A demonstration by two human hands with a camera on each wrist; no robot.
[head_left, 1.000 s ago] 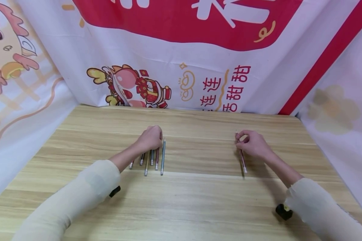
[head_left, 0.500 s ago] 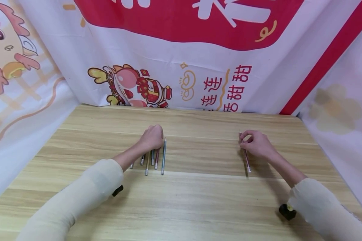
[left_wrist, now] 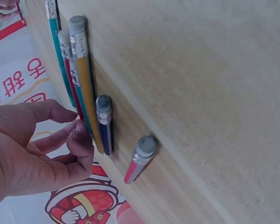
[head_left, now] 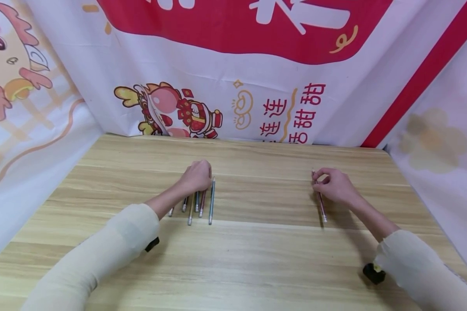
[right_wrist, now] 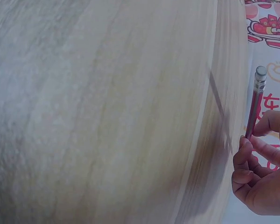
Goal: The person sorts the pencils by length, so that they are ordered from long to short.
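In the head view my left hand (head_left: pixel 196 176) bends over a group of pencils on the wooden table. Its thumb and fingers pinch a red pencil (left_wrist: pixel 69 70), eraser end toward me; the far end is hidden. Beside that one lie a gold pencil (left_wrist: pixel 85 88), a dark blue pencil (left_wrist: pixel 105 126), teal pencils, including an outer teal pencil (head_left: pixel 212 203), and a red pencil (left_wrist: pixel 136 163) at the far left. Well to the right, my right hand (head_left: pixel 334 185) pinches another red pencil (right_wrist: pixel 255 102) near its far end, the eraser tilted toward me, its shadow falling on the table.
The wooden table (head_left: pixel 249 259) runs back to a printed cloth (head_left: pixel 225 73) with red shapes and cartoon figures. More printed cloth hangs at the left and right sides. A dark wrist device (head_left: pixel 373 273) shows by the right sleeve.
My right hand has shifted a little to the right with its pencil. The eraser end of the left hand's pencil has swung slightly left toward the gold one.
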